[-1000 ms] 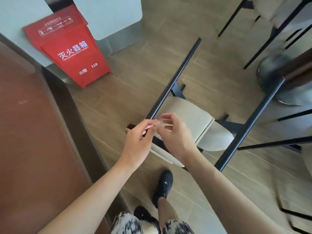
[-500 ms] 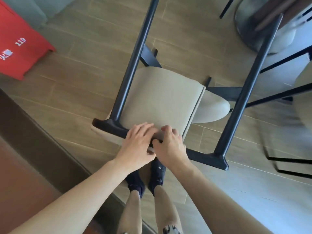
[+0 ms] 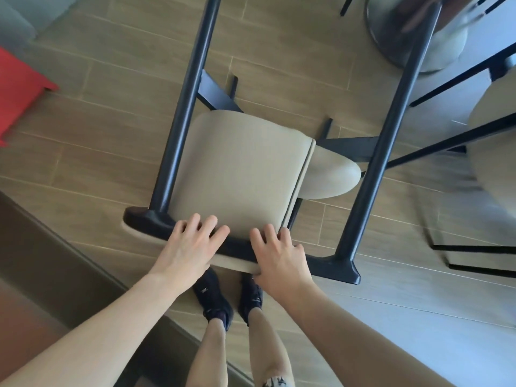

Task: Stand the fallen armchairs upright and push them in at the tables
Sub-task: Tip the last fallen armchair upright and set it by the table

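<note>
Both hands, left hand [image 3: 192, 244] and right hand [image 3: 282, 255], grip armchair [image 3: 240, 169] back edge: beige woven upholstery, black tubular frame; wood-plank floor [image 3: 111, 79].

**Around the edges**

A red box [image 3: 19, 90] sits at the left edge on the wood-look tiled floor [image 3: 111, 129]. A dark, blurred ledge [image 3: 55, 261] crosses the lower left. Two black shoes [image 3: 215, 300] stand side by side at lower centre on the floor.
</note>
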